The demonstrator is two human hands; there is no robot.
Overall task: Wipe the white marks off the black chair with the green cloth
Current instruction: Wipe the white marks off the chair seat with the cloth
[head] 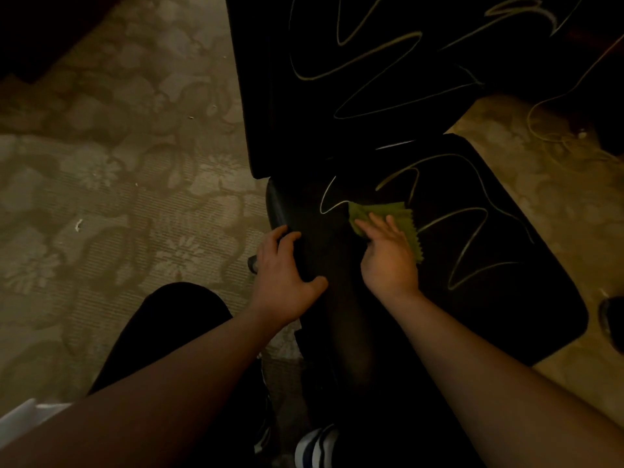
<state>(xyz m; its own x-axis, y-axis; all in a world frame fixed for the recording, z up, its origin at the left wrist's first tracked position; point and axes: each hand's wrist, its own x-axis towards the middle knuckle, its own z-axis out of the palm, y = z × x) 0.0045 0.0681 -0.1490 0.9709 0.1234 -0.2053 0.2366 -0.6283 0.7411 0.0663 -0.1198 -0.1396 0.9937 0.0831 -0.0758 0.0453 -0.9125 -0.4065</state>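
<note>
The black chair (526, 309) fills the middle of the head view, its seat near me and its backrest (270, 96) farther up. White scribbled marks (472, 231) run across the seat, and more white marks (371, 52) cross the backrest. A folded green cloth (395, 214) with a zigzag edge lies on the seat. My right hand (388, 258) presses flat on the cloth, fingers spread over it. The seat's left edge is gripped by my left hand (287, 278), fingers curled over the side. The seat near my hands shows no marks.
Patterned beige carpet (118, 180) surrounds the chair. A thin cable (547, 126) loops on the floor at the right. A dark object (611, 319) sits at the right edge. My dark-clothed knee (175, 325) and a striped shoe (317, 447) are near the bottom.
</note>
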